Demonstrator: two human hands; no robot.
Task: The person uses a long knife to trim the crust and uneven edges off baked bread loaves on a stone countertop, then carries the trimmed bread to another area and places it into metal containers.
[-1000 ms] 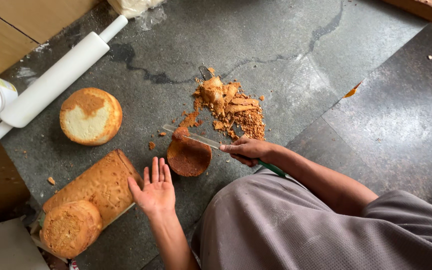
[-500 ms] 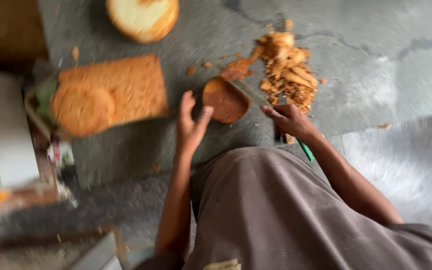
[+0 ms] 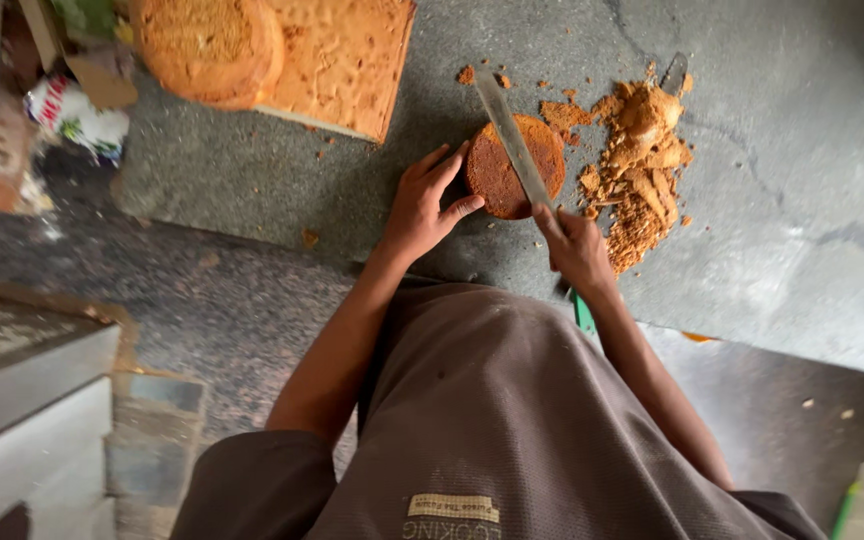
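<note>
A small round brown cake (image 3: 500, 175) lies on the grey stone counter (image 3: 772, 220). My left hand (image 3: 422, 205) rests against the cake's left edge, fingers spread. My right hand (image 3: 577, 245) grips a long knife (image 3: 514, 140) by its green handle, and the blade lies across the top of the cake. A heap of orange-brown cake trimmings (image 3: 637, 160) lies just right of the cake.
A rectangular sponge cake (image 3: 347, 60) with a round sponge (image 3: 207, 45) on it sits at the upper left of the counter. Wrappers and clutter (image 3: 77, 110) lie at the far left. A second blade (image 3: 674, 72) pokes out behind the crumbs. Grey shelves (image 3: 32, 400) are below left.
The view has swung down and left. My left hand has moved from open above the counter onto the round cake's edge. The knife now lies across the cake's top.
</note>
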